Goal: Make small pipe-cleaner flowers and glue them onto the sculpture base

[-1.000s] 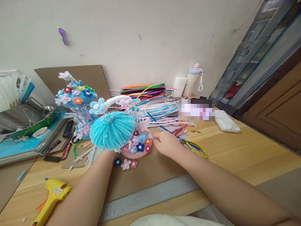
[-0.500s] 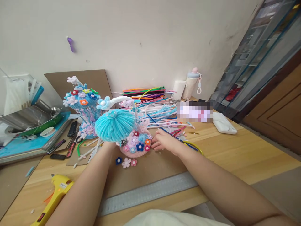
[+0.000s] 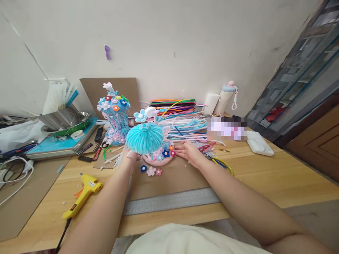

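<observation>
A fuzzy pipe-cleaner ornament stands on the cardboard, with a ribbed turquoise dome [image 3: 145,138] on top and a pink round base [image 3: 158,162] dotted with small flowers. A blue-and-white flower [image 3: 140,115] rises above the dome. At the base's right side is my right hand [image 3: 190,153], fingers stretched out and their tips at the rim flowers. On the other side, my left hand [image 3: 132,156] is beside the base. The dome hides most of its fingers, so its grip is unclear. Three loose flowers [image 3: 150,171] lie in front of the base.
A yellow glue gun [image 3: 86,192] lies at left and a clear ruler [image 3: 172,201] in front. Behind stand a second flowered ornament [image 3: 115,109] and bundles of pipe cleaners [image 3: 185,123]. Yellow-handled pliers [image 3: 222,165], a blurred phone [image 3: 227,129] and a white case [image 3: 259,143] lie right.
The ornament has turned between my hands: its white stalk now points more away and its base flowers sit further right. My right fingers have come against the rim. The camera view has swung left.
</observation>
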A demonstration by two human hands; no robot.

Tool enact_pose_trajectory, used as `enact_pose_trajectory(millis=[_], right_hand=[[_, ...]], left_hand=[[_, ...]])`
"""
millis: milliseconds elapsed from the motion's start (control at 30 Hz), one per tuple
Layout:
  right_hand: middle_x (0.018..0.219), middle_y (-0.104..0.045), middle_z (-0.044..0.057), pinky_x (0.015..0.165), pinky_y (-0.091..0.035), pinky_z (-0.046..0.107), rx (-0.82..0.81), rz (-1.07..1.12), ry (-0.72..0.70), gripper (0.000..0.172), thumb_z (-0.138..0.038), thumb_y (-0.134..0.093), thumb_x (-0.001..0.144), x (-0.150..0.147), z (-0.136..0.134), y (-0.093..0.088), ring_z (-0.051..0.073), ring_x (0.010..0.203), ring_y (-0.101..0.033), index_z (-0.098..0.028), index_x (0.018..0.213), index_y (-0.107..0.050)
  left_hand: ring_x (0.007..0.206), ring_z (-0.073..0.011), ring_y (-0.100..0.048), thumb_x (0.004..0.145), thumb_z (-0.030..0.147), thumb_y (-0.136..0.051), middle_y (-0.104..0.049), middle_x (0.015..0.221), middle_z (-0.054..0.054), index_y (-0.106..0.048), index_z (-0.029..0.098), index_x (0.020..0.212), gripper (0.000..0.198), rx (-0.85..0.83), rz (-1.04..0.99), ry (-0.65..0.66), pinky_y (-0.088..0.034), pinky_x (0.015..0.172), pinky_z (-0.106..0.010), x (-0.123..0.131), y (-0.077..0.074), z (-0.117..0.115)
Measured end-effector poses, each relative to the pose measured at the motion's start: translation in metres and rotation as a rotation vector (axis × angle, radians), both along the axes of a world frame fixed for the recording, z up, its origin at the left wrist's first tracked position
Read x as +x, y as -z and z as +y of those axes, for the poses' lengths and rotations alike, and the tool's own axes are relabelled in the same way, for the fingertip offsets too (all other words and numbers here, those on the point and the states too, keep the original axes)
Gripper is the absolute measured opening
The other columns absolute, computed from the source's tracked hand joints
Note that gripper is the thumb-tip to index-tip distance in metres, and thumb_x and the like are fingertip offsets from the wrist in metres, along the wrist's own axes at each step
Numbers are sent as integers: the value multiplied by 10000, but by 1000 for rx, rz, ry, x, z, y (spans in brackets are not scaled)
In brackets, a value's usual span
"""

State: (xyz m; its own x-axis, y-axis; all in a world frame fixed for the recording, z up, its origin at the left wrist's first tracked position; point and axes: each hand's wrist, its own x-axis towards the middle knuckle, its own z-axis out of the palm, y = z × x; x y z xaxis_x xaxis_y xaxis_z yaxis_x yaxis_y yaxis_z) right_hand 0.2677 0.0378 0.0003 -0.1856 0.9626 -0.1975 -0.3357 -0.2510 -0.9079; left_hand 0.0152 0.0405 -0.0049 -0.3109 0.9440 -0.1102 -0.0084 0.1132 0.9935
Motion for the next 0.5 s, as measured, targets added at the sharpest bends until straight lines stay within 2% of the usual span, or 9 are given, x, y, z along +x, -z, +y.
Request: enact_pose_trajectory(millis=[100,200,300,500], right_hand=[[797,-658,25,889,-442,376,25,69,17,164,-138,-418,648,-3,0,1,143,802,-647,-221,787,-393],[830,-668,42,910,-428,377,40,122,28,166,-141,-423,643,-3,3,3,155,860,-640,-214,792,-413],[891,-670,53,935,-409,368,46,153,29,167,-138,-438,639,-4,7,6,155,917,-625,-208,790,-438],[945,-658,24,950,-399,355,53,169,41,174,-134,-476,632,-6,12,10,140,956,-605,-218,783,-455]], left_hand=[[569,-88,-552,690,144,-592,-593,661,-11,-568,127,723,45,-36,-61,14,-432,526,-202,0,-4,-5],[682,-116,-615,600,54,-568,-651,788,-59,-574,139,753,176,-59,-116,23,-432,551,-188,1,-9,-8],[781,-142,-632,588,47,-548,-663,892,-92,-575,145,803,237,-65,-142,20,-444,585,-200,4,-10,-9],[909,-177,-619,578,30,-538,-659,955,-106,-577,160,814,272,-35,-138,35,-473,696,-248,8,-4,-8]])
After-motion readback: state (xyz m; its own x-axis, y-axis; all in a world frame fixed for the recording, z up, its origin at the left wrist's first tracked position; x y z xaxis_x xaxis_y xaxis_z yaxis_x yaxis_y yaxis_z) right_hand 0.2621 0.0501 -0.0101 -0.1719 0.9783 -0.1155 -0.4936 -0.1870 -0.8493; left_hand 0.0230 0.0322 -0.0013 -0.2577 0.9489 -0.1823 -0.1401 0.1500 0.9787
